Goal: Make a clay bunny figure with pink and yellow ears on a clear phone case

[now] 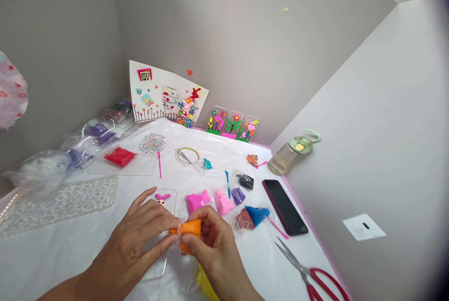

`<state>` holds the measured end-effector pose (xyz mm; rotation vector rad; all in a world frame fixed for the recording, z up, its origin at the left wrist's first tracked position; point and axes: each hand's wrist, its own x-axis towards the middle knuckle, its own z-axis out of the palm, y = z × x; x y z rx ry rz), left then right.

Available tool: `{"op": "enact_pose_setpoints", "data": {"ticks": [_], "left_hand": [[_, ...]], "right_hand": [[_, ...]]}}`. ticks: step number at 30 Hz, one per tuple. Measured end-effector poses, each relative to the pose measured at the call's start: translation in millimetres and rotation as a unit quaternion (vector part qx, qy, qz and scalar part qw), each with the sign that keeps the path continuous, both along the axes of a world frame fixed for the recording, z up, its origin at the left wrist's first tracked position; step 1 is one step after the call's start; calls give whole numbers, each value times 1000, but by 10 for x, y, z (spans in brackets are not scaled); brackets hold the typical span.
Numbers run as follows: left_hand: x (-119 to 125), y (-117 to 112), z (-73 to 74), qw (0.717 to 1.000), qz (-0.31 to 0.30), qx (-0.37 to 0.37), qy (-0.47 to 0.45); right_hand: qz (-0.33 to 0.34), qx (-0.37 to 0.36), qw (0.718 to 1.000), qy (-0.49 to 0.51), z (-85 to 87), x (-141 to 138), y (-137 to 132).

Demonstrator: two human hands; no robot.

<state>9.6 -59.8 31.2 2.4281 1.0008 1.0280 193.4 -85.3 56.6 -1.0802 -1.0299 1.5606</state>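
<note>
A small clear packet of orange modelling clay [191, 229] is held up between both hands above the table. My right hand [219, 249] grips the body of the packet between thumb and fingers. Thumb and forefinger of my left hand [140, 233] pinch its left end, where a small bit of orange shows at the fingertips. Partly hidden under my left hand lies a clear flat case [164, 268]. At its far end is a bunny head with pink ears [162, 197]. Below my right hand is something yellow in clear wrap [206, 284].
Pink clay packets [198, 201] lie just beyond my hands, with blue clay [257, 215] to their right. Red-handled scissors [305, 270], a phone [285, 207] and a bottle [290, 154] line the right side. Red clay [119, 156] and plastic bags [45, 161] are at left.
</note>
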Motion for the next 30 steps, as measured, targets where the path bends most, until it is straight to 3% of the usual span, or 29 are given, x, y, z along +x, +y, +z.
{"op": "enact_pose_setpoints", "data": {"ticks": [10,18,30], "left_hand": [[-7,47,-35,998,2,-31,-52],[-56,60,-5,999,-4,34,5],[-43,75,-36,994,8,-82,-74]], "right_hand": [[-2,-24,999,23,23,69,42],[-1,-38,998,40,-16,82,50],[21,-29,998,43,-46,98,44]]}}
